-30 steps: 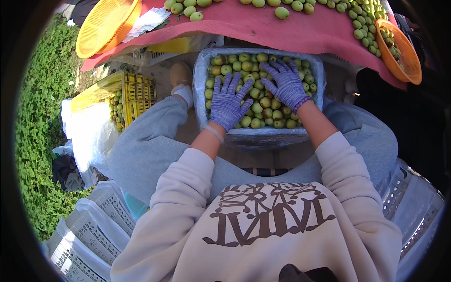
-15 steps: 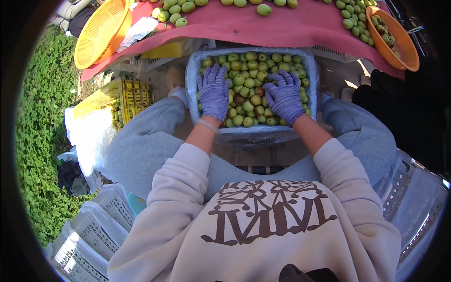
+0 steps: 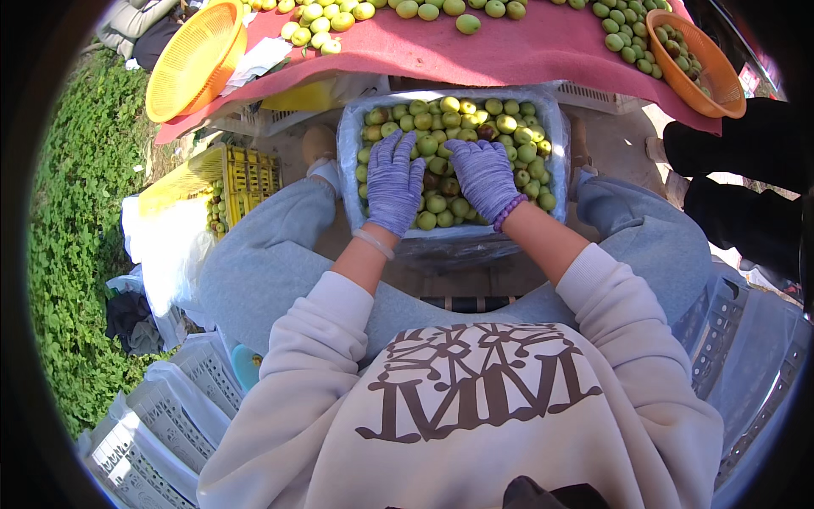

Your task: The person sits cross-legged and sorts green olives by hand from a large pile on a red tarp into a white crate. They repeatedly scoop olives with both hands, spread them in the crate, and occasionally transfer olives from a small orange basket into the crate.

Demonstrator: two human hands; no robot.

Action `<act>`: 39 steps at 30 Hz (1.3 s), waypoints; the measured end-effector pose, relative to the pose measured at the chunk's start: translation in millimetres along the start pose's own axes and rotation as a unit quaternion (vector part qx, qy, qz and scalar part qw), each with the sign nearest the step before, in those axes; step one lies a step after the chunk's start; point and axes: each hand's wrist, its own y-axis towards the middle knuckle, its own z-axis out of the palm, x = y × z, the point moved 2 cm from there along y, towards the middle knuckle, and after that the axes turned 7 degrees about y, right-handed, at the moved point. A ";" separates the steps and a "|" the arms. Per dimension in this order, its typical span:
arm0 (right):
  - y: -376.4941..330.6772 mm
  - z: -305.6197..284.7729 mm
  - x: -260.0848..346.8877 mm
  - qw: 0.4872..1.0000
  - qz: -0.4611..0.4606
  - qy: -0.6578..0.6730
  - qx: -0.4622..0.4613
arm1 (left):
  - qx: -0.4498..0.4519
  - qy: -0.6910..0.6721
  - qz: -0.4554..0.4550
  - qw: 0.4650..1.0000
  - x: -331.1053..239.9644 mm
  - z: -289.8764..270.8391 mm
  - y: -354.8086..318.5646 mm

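Observation:
A crate lined with clear plastic (image 3: 560, 140) stands between my knees, filled with small green fruits that look like jujubes (image 3: 530, 153), some with brown patches. My left hand (image 3: 395, 182), in a purple-grey knit glove, lies on the fruits at the crate's left side with its fingers stretched out. Near the middle, my gloved right hand (image 3: 487, 178) rests on the fruits, its fingers slightly bent and pointing up and left. I see no fruit held in either hand; the undersides of the fingers are hidden.
Beyond the crate, a red cloth (image 3: 509, 55) covers a table with loose fruits. An orange basket (image 3: 197, 59) sits at its left, another orange basket (image 3: 716, 81) at its right. A yellow crate (image 3: 246, 182) stands left of my leg. At right are a person's dark-clothed legs (image 3: 738, 153).
My right hand has moved left across the fruits toward my left hand. My left hand has shifted slightly right and down. The dark-clothed legs at right have changed position.

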 end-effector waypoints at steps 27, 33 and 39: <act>-120.8 85.6 7.2 0.874 -0.007 0.122 0.471 | -0.085 -0.364 -0.176 0.911 32.0 -191.6 27.6; -112.7 160.8 18.6 0.873 0.007 0.123 0.472 | -0.382 -0.168 -0.296 0.859 177.9 -329.4 -61.7; -98.5 229.5 32.6 0.898 -0.005 0.157 0.411 | -0.138 -0.068 -0.616 0.772 308.4 -191.7 -231.5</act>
